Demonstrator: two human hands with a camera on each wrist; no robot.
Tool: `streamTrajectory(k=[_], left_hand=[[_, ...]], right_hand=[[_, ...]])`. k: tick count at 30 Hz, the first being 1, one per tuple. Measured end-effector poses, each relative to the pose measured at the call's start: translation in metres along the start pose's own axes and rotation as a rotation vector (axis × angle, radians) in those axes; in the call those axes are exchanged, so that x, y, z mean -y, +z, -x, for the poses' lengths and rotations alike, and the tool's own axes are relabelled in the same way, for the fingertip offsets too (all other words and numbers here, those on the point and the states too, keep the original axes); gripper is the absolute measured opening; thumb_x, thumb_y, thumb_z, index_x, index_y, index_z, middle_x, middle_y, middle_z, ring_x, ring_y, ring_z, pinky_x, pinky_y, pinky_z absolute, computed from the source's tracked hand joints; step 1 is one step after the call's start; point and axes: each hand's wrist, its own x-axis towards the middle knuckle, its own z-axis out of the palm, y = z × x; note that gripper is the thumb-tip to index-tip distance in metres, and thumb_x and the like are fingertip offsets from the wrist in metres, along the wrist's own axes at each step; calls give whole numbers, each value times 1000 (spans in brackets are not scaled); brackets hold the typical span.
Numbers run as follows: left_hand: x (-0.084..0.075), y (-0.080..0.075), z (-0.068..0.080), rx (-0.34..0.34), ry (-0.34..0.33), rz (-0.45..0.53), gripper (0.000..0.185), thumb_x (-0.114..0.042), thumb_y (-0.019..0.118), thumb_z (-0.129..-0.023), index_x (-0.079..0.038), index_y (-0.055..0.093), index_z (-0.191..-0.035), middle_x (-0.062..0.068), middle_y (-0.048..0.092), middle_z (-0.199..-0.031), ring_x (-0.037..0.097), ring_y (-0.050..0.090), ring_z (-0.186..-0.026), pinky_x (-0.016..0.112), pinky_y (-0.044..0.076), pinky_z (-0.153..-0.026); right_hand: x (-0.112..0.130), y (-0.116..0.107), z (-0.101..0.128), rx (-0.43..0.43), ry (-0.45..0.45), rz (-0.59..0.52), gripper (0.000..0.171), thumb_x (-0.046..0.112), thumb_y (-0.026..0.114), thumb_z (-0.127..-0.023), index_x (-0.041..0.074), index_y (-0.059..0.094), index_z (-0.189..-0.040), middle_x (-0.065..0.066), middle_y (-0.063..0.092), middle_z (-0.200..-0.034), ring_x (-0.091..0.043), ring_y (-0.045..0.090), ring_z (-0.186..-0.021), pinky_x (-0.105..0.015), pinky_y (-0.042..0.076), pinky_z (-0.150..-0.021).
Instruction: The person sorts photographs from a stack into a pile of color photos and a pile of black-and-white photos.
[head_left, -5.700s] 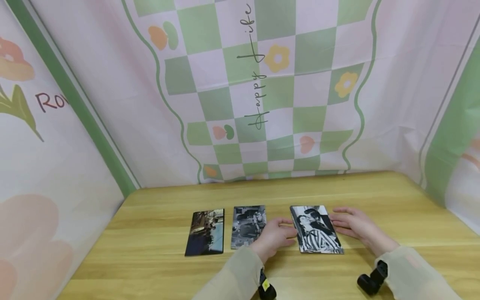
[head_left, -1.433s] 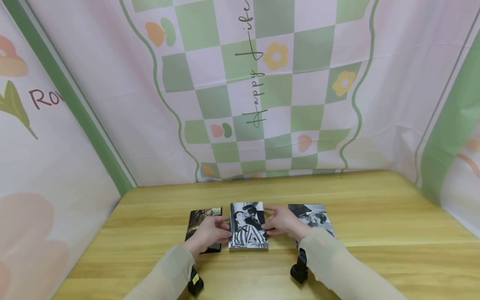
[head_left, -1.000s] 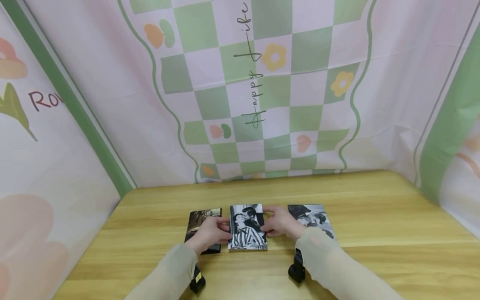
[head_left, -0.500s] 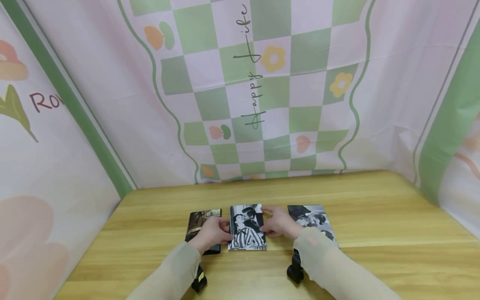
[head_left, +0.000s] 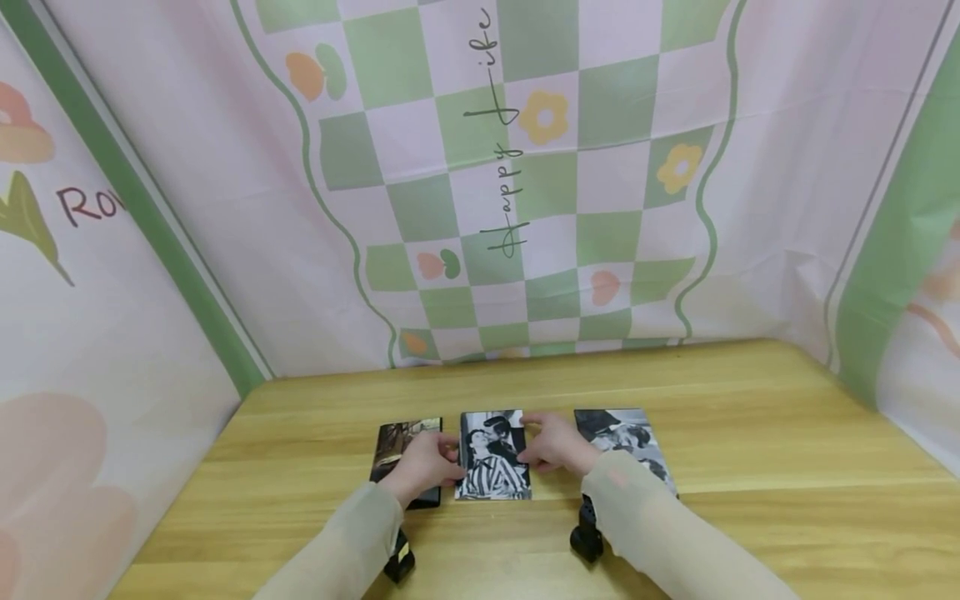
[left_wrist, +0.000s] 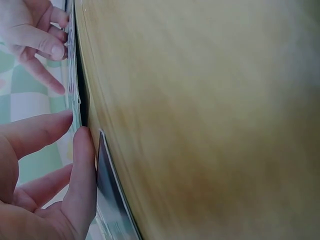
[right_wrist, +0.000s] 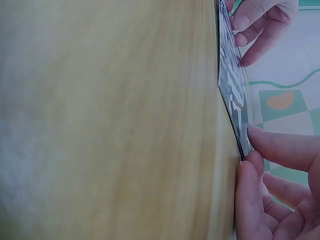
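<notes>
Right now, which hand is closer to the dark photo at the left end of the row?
Left. The left hand lies partly over the dark photo; the right hand is beyond the striped-shirt photo.

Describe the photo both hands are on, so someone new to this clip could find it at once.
On the wooden table, three photos lie in a row near its front edge. It is the middle photo, black and white, a couple with a striped top, between the left hand and right hand. The dark photo lies left, the hat photo right.
</notes>
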Motion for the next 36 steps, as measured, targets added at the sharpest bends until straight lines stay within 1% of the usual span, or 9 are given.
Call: streamTrajectory(k=[3, 8, 16, 18, 24, 27, 31, 33, 36], left_hand=[[1, 0, -1, -5, -3, -2, 55, 6, 71, -76, 11, 51, -128, 10, 55, -88, 13, 58, -70, 29, 59, -64], [3, 1, -2, -12, 2, 5, 54, 6, 71, -76, 11, 52, -126, 9, 55, -87, 14, 58, -69, 28, 59, -64], [2, 3, 1, -9, 8, 25, 51, 7, 70, -76, 13, 53, -123, 11, 55, -87, 14, 59, -69, 29, 60, -64], [1, 3, 1, -8, 9, 28, 50, 7, 70, -76, 13, 53, -123, 12, 56, -88, 14, 59, -69, 29, 60, -64], [-1, 1, 3, 6, -1, 42, 49, 3, 69, -79, 11, 52, -124, 13, 56, -92, 16, 60, -74, 31, 60, -67], [-3, -2, 5, 10, -2, 55, 50, 2, 69, -81, 11, 50, -126, 12, 56, -92, 17, 59, -75, 33, 60, -68], [-6, -4, 7, 3, -2, 62, 53, -1, 68, -82, 9, 48, -130, 11, 54, -91, 17, 58, -75, 33, 59, -67], [-9, -4, 7, 0, -2, 59, 53, -2, 69, -83, 8, 48, -130, 11, 55, -92, 17, 59, -75, 33, 59, -66], [-14, -3, 7, -1, -3, 54, 51, -5, 69, -83, 6, 50, -130, 11, 56, -93, 18, 60, -76, 33, 59, -67]], right_hand=[[1, 0, 0, 0, -5, 11, 65, -5, 72, -75, -1, 48, -135, -20, 59, -110, -15, 51, -52, -28, 54, -51], [1, 0, 0, -3, -8, 18, 64, -5, 73, -75, -1, 49, -134, -22, 56, -117, -15, 51, -52, -28, 54, -51], [1, 0, 0, 0, -4, 17, 64, -5, 73, -74, -1, 49, -134, -13, 59, -84, -15, 51, -55, -29, 56, -53], [1, 0, 0, 3, -5, 15, 64, -5, 73, -75, -1, 49, -134, -14, 59, -83, -15, 51, -55, -29, 56, -54], [-2, -2, 0, 6, -8, -33, 65, -4, 72, -75, -1, 48, -135, -15, 62, -98, -15, 53, -55, -29, 56, -53], [-2, -4, 1, 16, -7, -68, 66, -4, 71, -76, 0, 47, -136, -9, 61, -78, -14, 50, -53, -28, 54, -51], [1, -9, 4, 39, -7, -94, 65, -1, 71, -79, 2, 45, -139, 0, 45, -56, -13, 40, -47, -26, 48, -48], [2, -12, 8, 49, -11, -95, 65, 1, 71, -80, 3, 45, -139, 0, 47, -57, -13, 43, -48, -27, 50, -50], [4, -18, 13, 70, -35, -94, 64, 5, 71, -81, 3, 44, -139, -5, 60, -73, -16, 56, -57, -32, 56, -57]])
